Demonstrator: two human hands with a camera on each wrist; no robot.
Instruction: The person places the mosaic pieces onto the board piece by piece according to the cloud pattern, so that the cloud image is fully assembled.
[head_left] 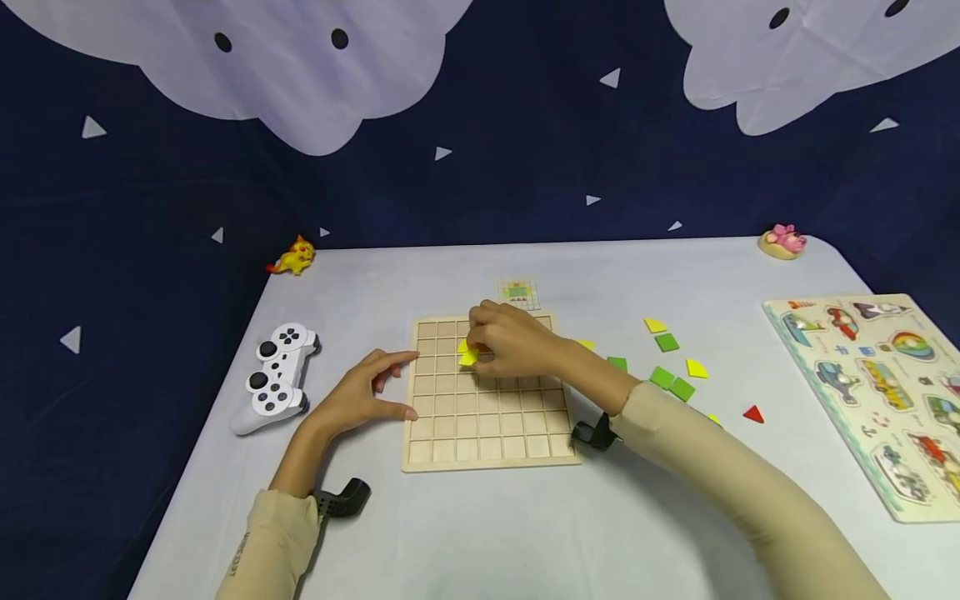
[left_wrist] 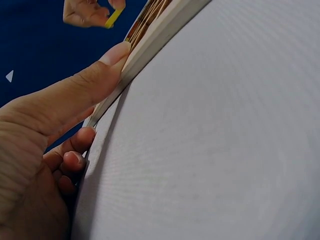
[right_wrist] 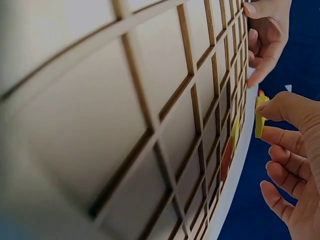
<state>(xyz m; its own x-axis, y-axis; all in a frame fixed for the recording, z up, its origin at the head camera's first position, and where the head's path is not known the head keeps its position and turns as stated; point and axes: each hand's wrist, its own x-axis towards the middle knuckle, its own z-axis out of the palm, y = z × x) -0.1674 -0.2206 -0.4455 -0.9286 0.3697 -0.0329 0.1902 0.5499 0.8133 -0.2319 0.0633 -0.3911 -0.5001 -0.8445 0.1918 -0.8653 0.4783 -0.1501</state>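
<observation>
A wooden grid board (head_left: 491,427) lies flat on the table, with a yellow piece (head_left: 462,345) in its upper left part. Over that part, my right hand (head_left: 513,340) pinches a yellow tile (right_wrist: 259,120) between thumb and forefinger; in the right wrist view the tile is clear of the board and the other fingers are loosely bent. My left hand (head_left: 363,394) rests at the board's left edge, its thumb and forefinger spread and their tips touching the rim. In the left wrist view the thumb (left_wrist: 82,87) lies along that rim. My right hand hides some upper grid cells.
A small pattern card (head_left: 518,292) lies behind the board. Green tiles (head_left: 662,377), yellow tiles (head_left: 697,368) and a red triangle (head_left: 754,414) are scattered to the right. A picture puzzle (head_left: 862,367) lies far right, a white game controller (head_left: 279,372) left, and figurines (head_left: 296,256) at the back corners.
</observation>
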